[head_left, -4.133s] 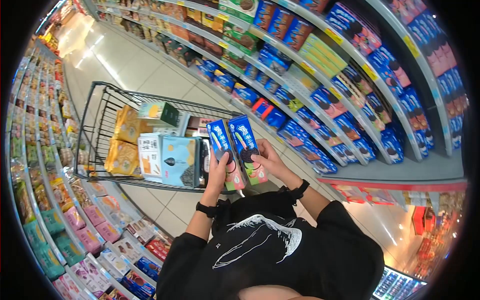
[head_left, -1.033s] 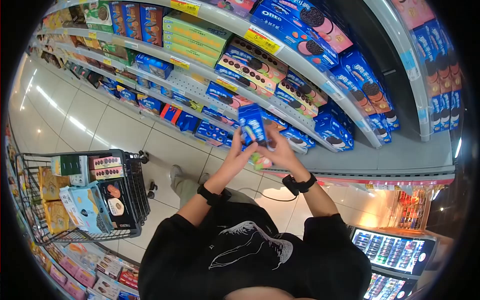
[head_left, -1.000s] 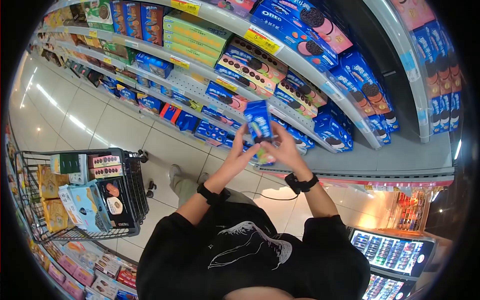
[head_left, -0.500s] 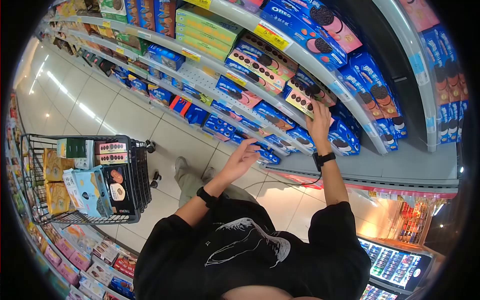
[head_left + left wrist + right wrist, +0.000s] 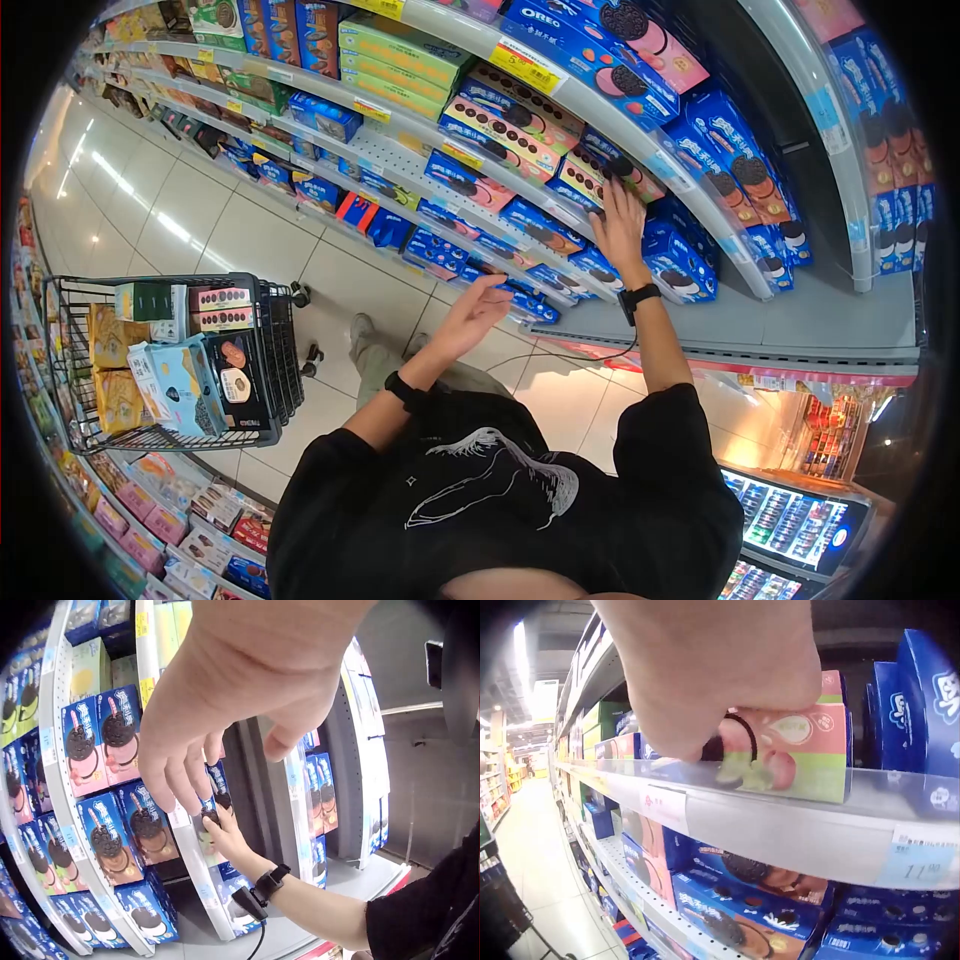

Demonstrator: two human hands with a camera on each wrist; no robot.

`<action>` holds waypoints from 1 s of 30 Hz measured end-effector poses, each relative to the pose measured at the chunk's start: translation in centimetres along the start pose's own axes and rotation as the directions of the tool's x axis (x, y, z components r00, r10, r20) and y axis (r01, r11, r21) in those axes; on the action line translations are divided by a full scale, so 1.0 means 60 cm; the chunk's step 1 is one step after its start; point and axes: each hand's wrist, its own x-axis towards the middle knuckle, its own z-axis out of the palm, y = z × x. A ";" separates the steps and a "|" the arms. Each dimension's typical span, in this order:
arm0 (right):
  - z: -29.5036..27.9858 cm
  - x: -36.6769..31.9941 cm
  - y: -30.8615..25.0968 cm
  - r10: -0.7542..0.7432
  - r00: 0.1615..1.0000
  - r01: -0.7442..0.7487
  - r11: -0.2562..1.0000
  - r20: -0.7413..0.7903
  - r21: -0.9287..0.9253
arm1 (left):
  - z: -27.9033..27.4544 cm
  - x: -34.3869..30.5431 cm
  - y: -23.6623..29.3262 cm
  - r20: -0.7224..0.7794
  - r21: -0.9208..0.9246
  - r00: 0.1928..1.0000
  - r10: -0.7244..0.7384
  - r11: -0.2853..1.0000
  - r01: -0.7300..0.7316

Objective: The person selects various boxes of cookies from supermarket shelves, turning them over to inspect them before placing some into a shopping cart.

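Observation:
My right hand (image 5: 620,230) reaches into the biscuit shelf, its fingers extended over the boxes. In the right wrist view it lies on an Oreo box (image 5: 810,754) with a pink and green end showing a peach and grapes. The left wrist view shows the fingertips and thumb right at that box, behind the clear shelf lip (image 5: 780,817). Part of the box is hidden under the hand. My left hand (image 5: 475,315) hangs in the air before the lower shelves, fingers loosely bent, holding nothing. Blue Oreo boxes (image 5: 675,260) stand to the right of my right hand.
A black wire shopping cart (image 5: 268,437) with yellow packs, a light blue pack and several boxes stands to my left on the tiled floor (image 5: 240,225). Another shelf row (image 5: 160,500) runs behind it. A thin cable (image 5: 560,355) hangs from my right wrist.
Earlier, both hands held blue Oreo boxes, first near the cart, then before this shelf. The boxes have left my hands. My right hand went to the shelf; my left hand stayed back.

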 end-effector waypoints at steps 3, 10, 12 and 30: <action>0.015 0.003 0.013 0.027 0.999 -0.030 0.992 0.028 0.124 | -0.001 -0.001 -0.004 0.000 -0.029 0.999 0.033 0.999 -0.033; 0.015 -0.031 0.057 0.474 0.881 -0.395 0.755 -0.018 0.524 | -0.012 -0.021 0.030 -0.025 -0.014 1.000 0.006 1.000 -0.006; 0.029 -0.047 0.066 0.624 0.779 -0.550 0.642 0.052 0.535 | -0.017 -0.028 0.042 -0.075 0.043 0.993 -0.095 0.994 0.098; 0.021 -0.039 -0.107 0.374 0.907 -0.197 0.785 -0.195 0.587 | -0.109 -0.153 0.079 -0.379 0.182 0.923 -0.068 0.972 0.146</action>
